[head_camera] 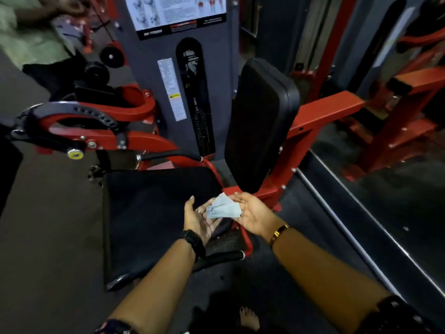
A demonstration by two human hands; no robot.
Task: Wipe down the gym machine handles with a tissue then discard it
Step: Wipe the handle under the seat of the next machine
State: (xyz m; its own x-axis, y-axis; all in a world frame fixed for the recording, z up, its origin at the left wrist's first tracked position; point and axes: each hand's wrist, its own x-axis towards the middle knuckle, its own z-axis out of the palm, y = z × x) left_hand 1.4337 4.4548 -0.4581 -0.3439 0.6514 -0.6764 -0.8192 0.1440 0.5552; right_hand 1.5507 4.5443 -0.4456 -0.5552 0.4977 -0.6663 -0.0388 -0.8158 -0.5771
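Observation:
A crumpled pale blue tissue (224,208) lies across both of my upturned hands above the right edge of the black seat (154,213). My left hand (198,219), with a black watch on the wrist, has its fingers straight under the tissue's left end. My right hand (252,213), with a gold bracelet on the wrist, supports the tissue's right end on relaxed fingers. The near black handle (225,257) sticks out just below my left wrist. The far black handle (168,155) lies beyond the seat.
The black backrest (260,121) stands behind my hands on the red frame (325,109). The grey weight stack tower (192,92) is at centre back, and a red lever arm (79,121) at left. A mirror wall (385,177) runs along the right. A person in green (29,42) is at top left.

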